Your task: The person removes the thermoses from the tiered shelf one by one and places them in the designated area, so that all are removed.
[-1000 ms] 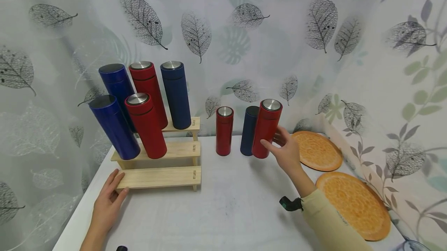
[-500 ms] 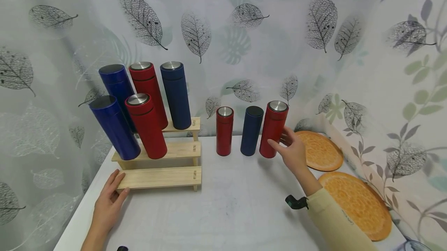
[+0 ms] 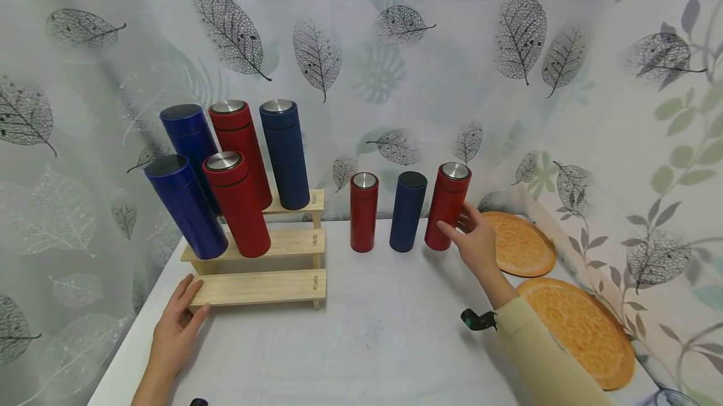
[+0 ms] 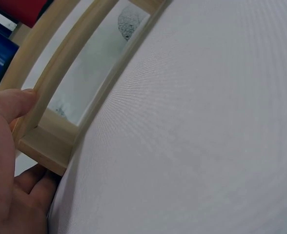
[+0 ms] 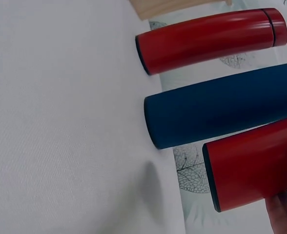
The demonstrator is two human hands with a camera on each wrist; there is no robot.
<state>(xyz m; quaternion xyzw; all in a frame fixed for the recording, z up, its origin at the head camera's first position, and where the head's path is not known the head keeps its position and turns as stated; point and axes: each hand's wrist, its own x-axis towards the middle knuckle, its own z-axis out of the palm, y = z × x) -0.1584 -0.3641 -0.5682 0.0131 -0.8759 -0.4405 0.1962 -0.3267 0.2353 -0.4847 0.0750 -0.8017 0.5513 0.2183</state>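
Observation:
My right hand (image 3: 477, 246) holds a red thermos (image 3: 447, 202) with a steel lid top, thumb on one side and fingers round the back. In the right wrist view its dark base shows beside a blue thermos (image 5: 216, 109), and a shadow falls on the cloth. Left of these stands a smaller-looking red thermos (image 3: 363, 214). At the left, my left hand (image 3: 172, 334) grips the end of a three-step wooden rack (image 3: 257, 287). In the left wrist view the thumb lies on the wood and the other fingers (image 4: 33, 185) curl round its end, partly hidden.
Several red and blue thermoses, among them a front red one (image 3: 240, 205) and a front blue one (image 3: 186, 208), stand on the rack's upper two steps. Two round, pizza-like mats (image 3: 576, 331) lie along the right edge of the white table (image 3: 361, 343). A leaf-print curtain (image 3: 361, 80) hangs behind.
The red thermos in my right hand has moved right and slightly back, opening a gap beside the blue one it overlapped. My left hand stays on the rack.

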